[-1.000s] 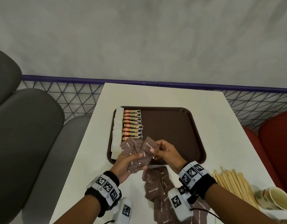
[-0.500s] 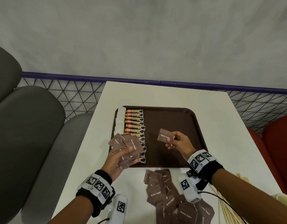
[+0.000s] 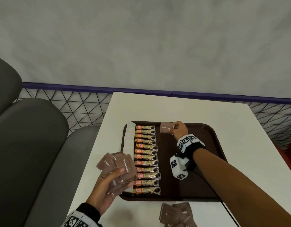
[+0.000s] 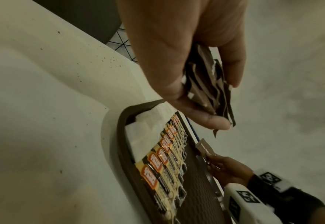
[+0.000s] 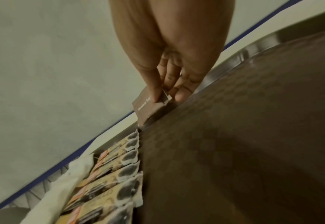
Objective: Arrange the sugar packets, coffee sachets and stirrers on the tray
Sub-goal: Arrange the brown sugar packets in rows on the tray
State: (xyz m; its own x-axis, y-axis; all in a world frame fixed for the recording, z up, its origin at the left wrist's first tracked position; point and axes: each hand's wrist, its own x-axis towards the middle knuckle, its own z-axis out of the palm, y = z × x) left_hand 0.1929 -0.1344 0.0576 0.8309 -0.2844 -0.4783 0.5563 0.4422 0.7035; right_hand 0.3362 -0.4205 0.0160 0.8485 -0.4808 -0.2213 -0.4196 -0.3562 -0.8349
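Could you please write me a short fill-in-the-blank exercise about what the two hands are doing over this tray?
1. The right hand pinches a single brown ____ packet.
2. That packet is held at the tray's ____ edge, right of the coffee sachets.
3. The ____ hand grips a bunch of brown packets.

Missing words: sugar; far; left

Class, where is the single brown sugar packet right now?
Head view: the right hand pinches the brown sugar packet at the tray's far edge, right of the coffee sachets.
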